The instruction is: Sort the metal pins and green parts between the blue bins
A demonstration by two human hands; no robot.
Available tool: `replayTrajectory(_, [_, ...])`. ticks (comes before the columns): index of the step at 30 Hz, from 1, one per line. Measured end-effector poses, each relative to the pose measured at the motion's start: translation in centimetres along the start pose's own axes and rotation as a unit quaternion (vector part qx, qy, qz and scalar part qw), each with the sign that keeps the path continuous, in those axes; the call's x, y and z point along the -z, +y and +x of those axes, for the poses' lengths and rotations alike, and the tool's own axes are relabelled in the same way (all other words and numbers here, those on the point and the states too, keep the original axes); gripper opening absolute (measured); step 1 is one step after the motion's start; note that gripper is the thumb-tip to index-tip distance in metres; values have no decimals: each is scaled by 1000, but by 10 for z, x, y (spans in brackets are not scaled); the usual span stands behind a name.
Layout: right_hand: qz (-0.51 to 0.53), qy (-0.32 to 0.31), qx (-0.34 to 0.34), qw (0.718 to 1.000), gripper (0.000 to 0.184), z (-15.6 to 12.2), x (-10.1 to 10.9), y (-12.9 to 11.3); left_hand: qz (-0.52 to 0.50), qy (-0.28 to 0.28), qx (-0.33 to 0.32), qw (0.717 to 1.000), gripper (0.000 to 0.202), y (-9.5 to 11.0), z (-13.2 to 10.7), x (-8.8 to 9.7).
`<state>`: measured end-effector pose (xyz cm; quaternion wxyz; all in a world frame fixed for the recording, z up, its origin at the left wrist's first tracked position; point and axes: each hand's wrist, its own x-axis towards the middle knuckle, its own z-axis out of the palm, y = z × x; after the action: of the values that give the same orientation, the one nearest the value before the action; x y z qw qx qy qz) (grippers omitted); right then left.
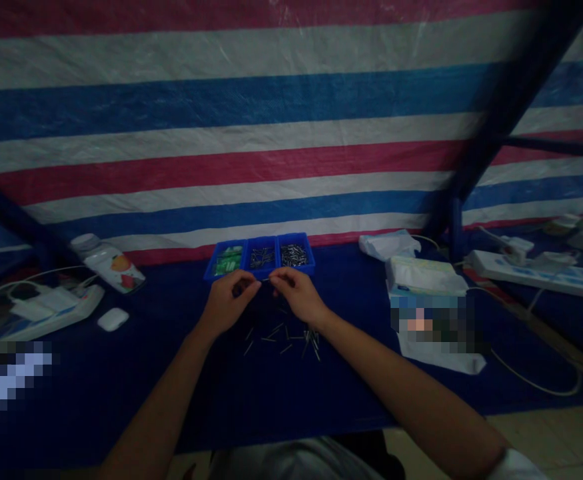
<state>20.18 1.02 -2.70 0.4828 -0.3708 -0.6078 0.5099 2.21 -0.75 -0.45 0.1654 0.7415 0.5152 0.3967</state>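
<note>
My left hand point(230, 297) and my right hand point(297, 293) meet over the blue table, fingertips pinched close together. A small thin piece point(266, 279) spans the gap between them; it is too small and dark to name. Just behind the hands is a blue tray point(261, 274) with three compartments. Green pieces point(228, 260) fill the left one, and small metal parts point(262, 257) lie in the middle one. More small metal parts point(294, 255) are in the right one. Several thin metal pins point(274, 331) lie scattered on the table below my hands, some bunched beside my right forearm.
On the left are a white bottle point(108, 263), a power strip point(56, 313) and a small white case point(113, 319). At right sit a tissue pack point(424, 275), a white packet point(390, 245), a cable and another power strip point(546, 275). Striped sheeting point(251, 100) hangs behind the table.
</note>
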Motion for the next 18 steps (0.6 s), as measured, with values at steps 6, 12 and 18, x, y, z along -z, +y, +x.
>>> replayTrajectory(6, [49,1,-76,996,40,-2,3,-4,0,62,69,996,31,-4,2,5])
replayTrajectory(12, [21,11,-120,992,35,2,0,-2,-28,80,104,991,37,-5,4,9])
replayTrajectory(18, [-231,-51,-37,971,23,-1,12,-10,-21,31,105,994,35,-6,4,8])
